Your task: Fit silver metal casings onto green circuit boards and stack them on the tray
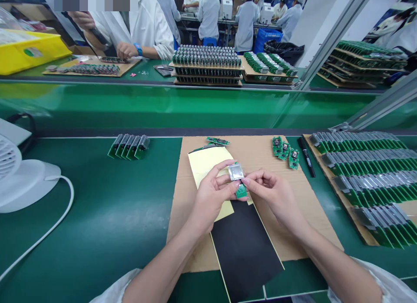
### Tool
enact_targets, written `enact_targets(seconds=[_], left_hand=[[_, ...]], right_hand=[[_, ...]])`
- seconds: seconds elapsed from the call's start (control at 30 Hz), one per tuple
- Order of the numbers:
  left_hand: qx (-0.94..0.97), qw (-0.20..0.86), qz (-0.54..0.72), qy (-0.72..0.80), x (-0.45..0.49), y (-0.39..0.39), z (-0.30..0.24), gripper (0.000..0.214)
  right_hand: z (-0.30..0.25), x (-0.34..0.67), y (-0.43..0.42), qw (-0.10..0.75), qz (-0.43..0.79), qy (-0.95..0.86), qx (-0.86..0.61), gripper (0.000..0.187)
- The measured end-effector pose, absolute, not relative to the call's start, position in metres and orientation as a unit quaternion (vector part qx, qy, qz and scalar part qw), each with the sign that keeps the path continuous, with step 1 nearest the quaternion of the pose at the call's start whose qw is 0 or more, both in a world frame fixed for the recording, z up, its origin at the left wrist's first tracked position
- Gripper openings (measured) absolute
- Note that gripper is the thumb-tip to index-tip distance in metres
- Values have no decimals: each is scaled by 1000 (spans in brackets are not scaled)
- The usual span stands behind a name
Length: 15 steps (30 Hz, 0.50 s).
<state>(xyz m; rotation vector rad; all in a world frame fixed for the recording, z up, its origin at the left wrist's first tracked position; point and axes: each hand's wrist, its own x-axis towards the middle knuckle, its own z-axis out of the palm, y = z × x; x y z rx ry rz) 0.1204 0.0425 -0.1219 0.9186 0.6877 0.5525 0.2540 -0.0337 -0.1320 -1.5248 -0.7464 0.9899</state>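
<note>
Green circuit board [241, 191] with a silver square [235, 171] sits mid-frame — held in the left hand [213, 188], the right hand [273, 191] pinching at the square's lower edge — apparently being aligned; next calls for light pressure.

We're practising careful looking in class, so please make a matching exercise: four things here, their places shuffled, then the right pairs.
Things
1. Small green circuit board with a shiny silver square
2. Slim black marker pen
3. White plastic fan-like device with a slatted front
4. Black rectangular sheet

Places
A. At the far left, on the green tabletop
B. Below both hands, towards the picture's bottom edge
C. Right of the middle brown cardboard sheet
D. In the left hand, touched by the right hand

Pairs
1-D, 2-C, 3-A, 4-B
</note>
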Motion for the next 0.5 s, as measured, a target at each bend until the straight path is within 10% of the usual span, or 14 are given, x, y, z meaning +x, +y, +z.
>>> enact_targets(seconds=[0.33, 0.5], left_hand=[[421, 804, 264, 327, 118, 44, -119, 45], [417, 804, 265, 330, 117, 45, -116, 37]], right_hand=[[-137, 254, -37, 589, 217, -311, -714, 29], [-138, 254, -36, 579, 320, -346, -666, 25]])
